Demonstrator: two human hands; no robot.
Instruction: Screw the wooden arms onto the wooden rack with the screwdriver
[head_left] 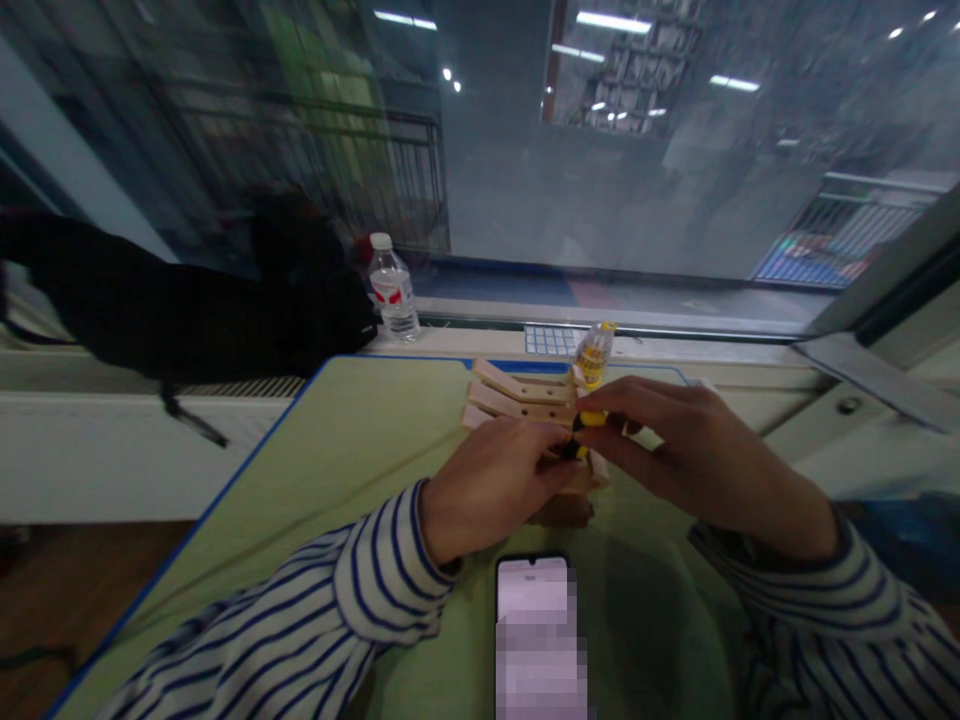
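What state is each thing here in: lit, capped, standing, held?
Yellow-and-black tool: pinched by the right hand, left hand against it
Wooden piece: on the table, partly hidden
Phone: face up, screen lit
Water bottle: upright, capped
Yellow-topped bottle: contents unclear
Lights: lit

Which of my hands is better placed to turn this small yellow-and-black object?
Probably your right hand: it pinches the object by its upper yellow part; your left hand is lower, partly hiding pale wooden slats.
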